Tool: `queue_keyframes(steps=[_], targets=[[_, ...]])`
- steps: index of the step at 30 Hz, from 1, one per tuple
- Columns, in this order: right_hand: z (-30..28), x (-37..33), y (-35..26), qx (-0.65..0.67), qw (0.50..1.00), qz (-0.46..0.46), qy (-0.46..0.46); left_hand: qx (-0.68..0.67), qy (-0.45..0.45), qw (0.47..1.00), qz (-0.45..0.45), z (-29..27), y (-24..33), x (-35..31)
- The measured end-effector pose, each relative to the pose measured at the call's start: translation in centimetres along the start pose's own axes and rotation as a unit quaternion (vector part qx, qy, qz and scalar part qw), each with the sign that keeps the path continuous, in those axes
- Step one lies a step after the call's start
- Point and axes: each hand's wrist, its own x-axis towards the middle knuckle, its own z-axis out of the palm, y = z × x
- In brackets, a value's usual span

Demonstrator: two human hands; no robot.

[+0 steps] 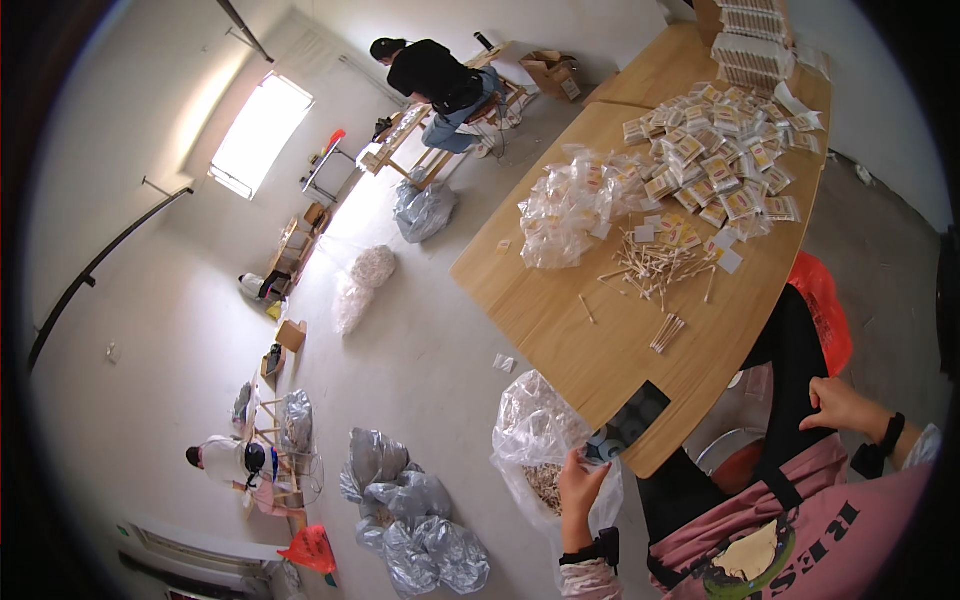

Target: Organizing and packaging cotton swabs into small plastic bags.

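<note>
My left hand point(580, 492) is at the near left corner of the wooden table point(535, 320), its thumb and fingers closed at the end of a dark flat panel point(640, 412) with round shapes on it. The panel lies partly over the corner. My right hand point(845, 408) is off the table's right side, above my leg, with its fingers curled and nothing visible in them. On the table lie a loose pile of cotton swabs point(655, 265) and a small row of swabs point(668, 333). Behind are clear plastic bags point(565, 215) and a heap of filled small packets point(720, 150).
A clear bag point(535, 415) with sticks inside stands beside my left hand. Grey plastic sacks point(415, 515) lie on the floor to the left. A red bag point(822, 310) hangs by the table's right side. Another person point(435, 75) sits at a far table.
</note>
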Motion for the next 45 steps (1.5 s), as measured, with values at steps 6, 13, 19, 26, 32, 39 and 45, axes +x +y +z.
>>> queue_keyframes(steps=[6, 13, 19, 26, 32, 39, 45], targets=[[-0.9, 0.7, 0.6, 0.06, 0.995, 0.055, -0.058, 0.016, -0.064, 0.997, 0.026, -1.6, 2.8, 0.1], [-0.9, 0.8, 0.4, 0.029, 0.998, 0.029, -0.056, 0.01, -0.009, 0.999, 0.048, -1.3, 3.2, -1.4], [-1.3, 0.7, -0.7, 0.032, 0.998, 0.04, -0.044, 0.14, -0.033, 0.989, 0.036, -1.9, 4.9, -0.9], [-2.4, 0.2, -1.6, 0.024, 0.992, 0.097, -0.072, 0.154, -0.031, 0.986, 0.054, -2.2, 6.6, -0.8], [-2.5, 0.9, -2.1, 0.029, 0.99, 0.114, -0.078, 0.081, -0.023, 0.996, 0.002, -2.4, 6.1, -2.0], [-2.5, 2.4, -2.5, 0.012, 0.985, 0.136, -0.107, 0.072, -0.021, 0.996, 0.053, -2.7, 5.2, -2.2], [-2.8, 2.0, -2.5, -0.011, 0.981, 0.163, -0.104, 0.08, -0.026, 0.995, 0.045, -3.0, 5.8, -2.0]])
